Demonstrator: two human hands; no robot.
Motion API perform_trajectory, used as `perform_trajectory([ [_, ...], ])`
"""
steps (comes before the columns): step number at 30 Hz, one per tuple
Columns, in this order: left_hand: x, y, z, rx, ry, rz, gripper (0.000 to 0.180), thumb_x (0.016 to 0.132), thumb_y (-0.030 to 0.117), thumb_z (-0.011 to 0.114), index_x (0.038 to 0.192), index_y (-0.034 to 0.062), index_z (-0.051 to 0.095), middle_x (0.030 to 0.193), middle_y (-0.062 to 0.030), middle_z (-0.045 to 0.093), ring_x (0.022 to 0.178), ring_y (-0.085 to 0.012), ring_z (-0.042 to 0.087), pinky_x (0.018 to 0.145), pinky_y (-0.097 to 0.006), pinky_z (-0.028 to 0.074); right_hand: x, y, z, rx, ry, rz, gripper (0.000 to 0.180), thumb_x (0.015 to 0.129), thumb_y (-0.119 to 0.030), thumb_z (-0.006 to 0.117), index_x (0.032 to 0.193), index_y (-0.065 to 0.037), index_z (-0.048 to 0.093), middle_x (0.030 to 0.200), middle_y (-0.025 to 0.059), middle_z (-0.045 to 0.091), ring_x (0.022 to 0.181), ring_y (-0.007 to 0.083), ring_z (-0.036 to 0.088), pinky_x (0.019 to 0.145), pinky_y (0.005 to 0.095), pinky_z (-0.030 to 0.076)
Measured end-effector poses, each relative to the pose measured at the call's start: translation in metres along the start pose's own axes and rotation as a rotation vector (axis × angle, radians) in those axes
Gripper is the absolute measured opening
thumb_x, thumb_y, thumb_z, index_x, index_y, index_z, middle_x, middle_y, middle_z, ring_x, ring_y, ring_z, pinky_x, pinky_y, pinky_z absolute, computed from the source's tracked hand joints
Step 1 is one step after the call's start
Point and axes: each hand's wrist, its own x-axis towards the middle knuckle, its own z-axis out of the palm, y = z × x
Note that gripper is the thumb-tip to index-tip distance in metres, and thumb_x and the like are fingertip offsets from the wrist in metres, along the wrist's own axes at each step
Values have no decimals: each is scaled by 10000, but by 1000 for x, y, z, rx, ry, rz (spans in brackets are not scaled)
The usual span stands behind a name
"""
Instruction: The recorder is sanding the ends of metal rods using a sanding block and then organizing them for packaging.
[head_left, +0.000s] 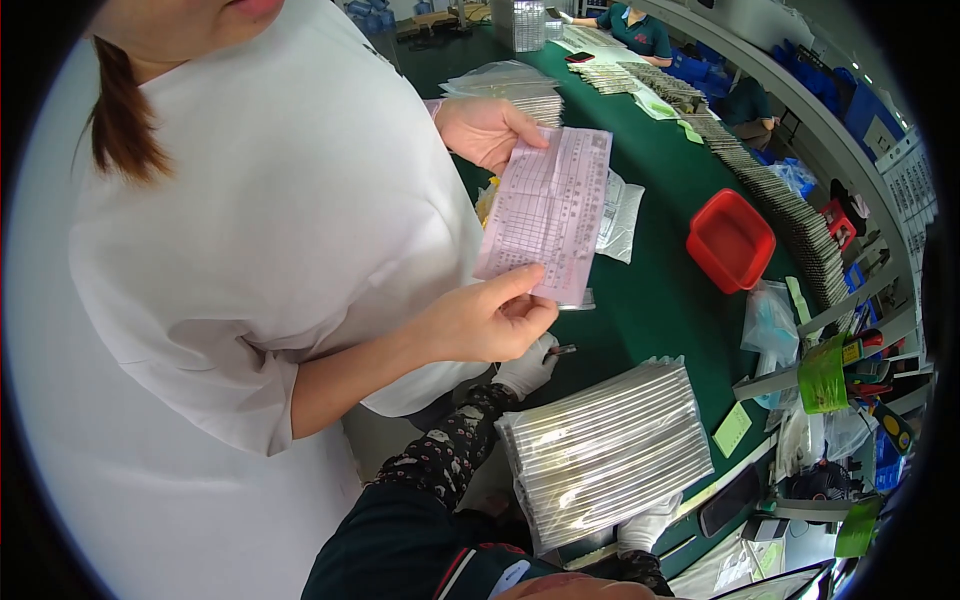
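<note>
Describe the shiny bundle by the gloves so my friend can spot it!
Find the green table, then its near edge, between the white-gloved left hand and right hand. There's a bundle of silvery strips in clear plastic. Shiny ridges set it apart from the pink paper and red bin.

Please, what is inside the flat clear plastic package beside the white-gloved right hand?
In the flat clear plastic package, long silver rod-like pieces lie side by side. Anything beneath this visible layer is covered and cannot be seen.
</note>
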Motion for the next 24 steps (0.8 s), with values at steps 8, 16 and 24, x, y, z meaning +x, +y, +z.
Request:
perform_trajectory([
  [8, 7, 77, -112, 640, 132, 686, 140, 776, 83, 661, 758, 50, 526, 716, -11, 489, 693, -142, 509, 643, -280, 429, -4, 17, 16, -73, 91, -67, 648, 795, -423, 545, 1276, 0, 450, 1288, 193, 480, 1220, 384, 413, 1079, 510, 259],
  [16, -40, 173, -179, 896, 2, 1717, 186, 845, 135, 657, 786, 13, 530, 682, 45, 384, 643, -36, 439, 647, -191, 441, 3, 1, 6, -81, 165, -182, 485, 813, -336, 558, 1145, 16, 529, 1154, 193, 547, 1106, 378, 474, 1012, 498, 335],
  [24, -12, 139, -154, 801, 110, 1874, 637, 897, 343, 574, 1415, 59, 337, 1473, -159, 258, 1373, -243, 234, 1123, -366, 185, 3, 5, 8, -19, 176, -119, 473, 801, -322, 575, 1141, 4, 527, 1138, 187, 555, 1078, 384, 493, 994, 495, 348],
])
